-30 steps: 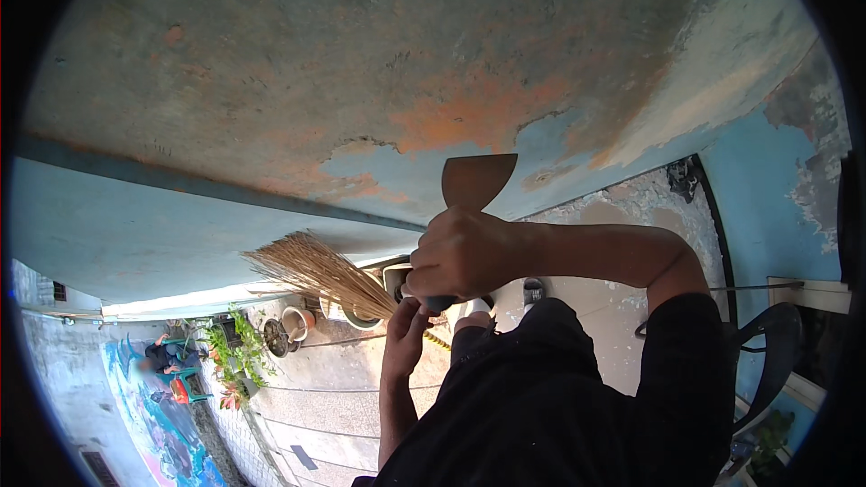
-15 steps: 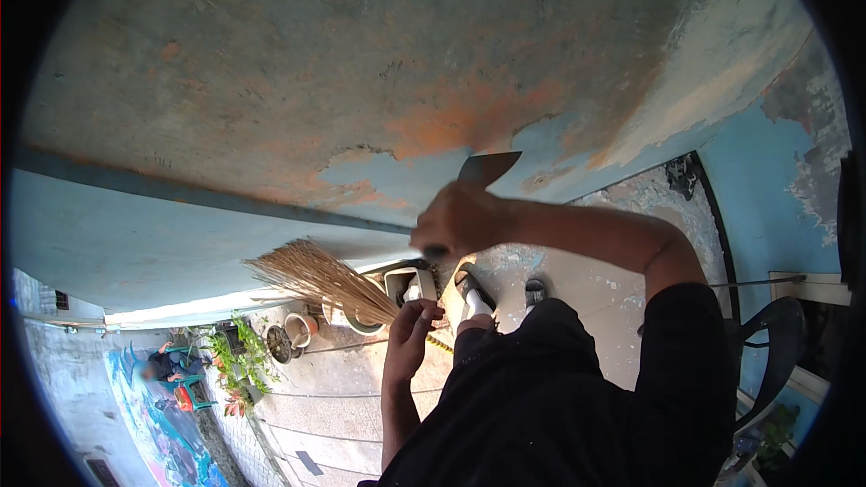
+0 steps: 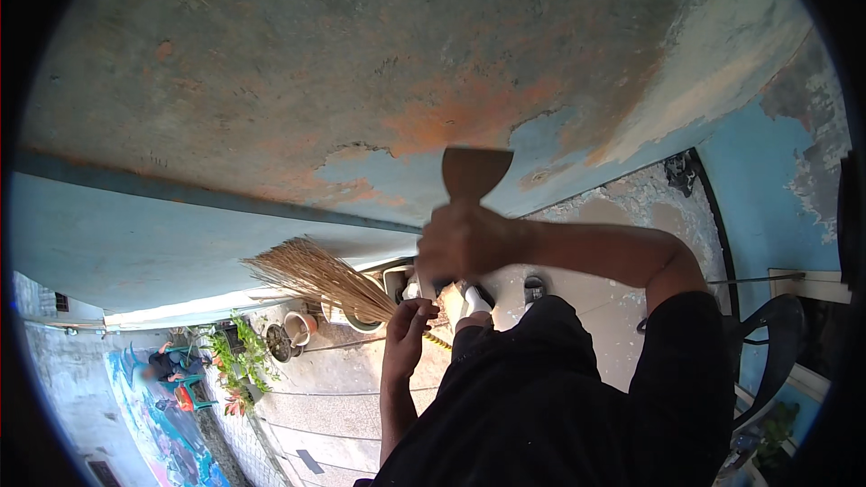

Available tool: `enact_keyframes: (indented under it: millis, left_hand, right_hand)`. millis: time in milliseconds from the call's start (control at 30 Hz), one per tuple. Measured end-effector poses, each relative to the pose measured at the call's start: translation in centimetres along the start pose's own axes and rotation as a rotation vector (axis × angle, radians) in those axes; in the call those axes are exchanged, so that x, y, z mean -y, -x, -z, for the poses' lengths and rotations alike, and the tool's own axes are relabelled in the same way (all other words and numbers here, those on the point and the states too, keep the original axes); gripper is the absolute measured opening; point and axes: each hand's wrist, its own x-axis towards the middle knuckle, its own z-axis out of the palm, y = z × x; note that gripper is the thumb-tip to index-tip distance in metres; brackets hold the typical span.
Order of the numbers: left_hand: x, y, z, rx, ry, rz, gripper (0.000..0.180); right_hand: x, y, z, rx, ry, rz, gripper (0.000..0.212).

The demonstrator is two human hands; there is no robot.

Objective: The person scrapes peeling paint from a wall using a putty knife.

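My right hand [image 3: 474, 242] is closed round the handle of a putty knife [image 3: 474, 171]. Its broad blade points up and its edge lies at or close to the border of a blue paint patch [image 3: 419, 176] on the worn wall [image 3: 361, 54]; contact is not clear. Lower and to the left, my left hand [image 3: 408, 334] has its fingers curled together. Behind that hand runs a stick broom [image 3: 320, 280], its bristles fanning out to the left. Whether the fingers grip the broom or something else is hidden.
Potted plants [image 3: 239, 356] and a clay-coloured pot [image 3: 300, 328] stand at lower left, with a seated person [image 3: 167, 363] beyond. A pale bin [image 3: 394, 281] is below the wall. Paint flakes [image 3: 645, 194] litter the floor. A dark chair [image 3: 776, 352] is at right.
The putty knife has turned from a slanted view to show its broad blade face. My right hand has lowered slightly and moved a little right. My left hand has shifted slightly left.
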Motion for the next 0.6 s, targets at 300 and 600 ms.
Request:
enact_keyframes:
  millis: [300,600]
  left_hand:
    - [-0.9,0.2,-0.9,0.026,-0.039,-0.024,0.025]
    - [1.8,1.1,-0.6,-0.006,-0.003,0.045,0.022]
  right_hand:
    - [0.3,0.9,-0.9,0.110,-0.114,-0.053,0.018]
    - [3.1,-1.6,2.0,0.017,-0.120,0.006,0.019]
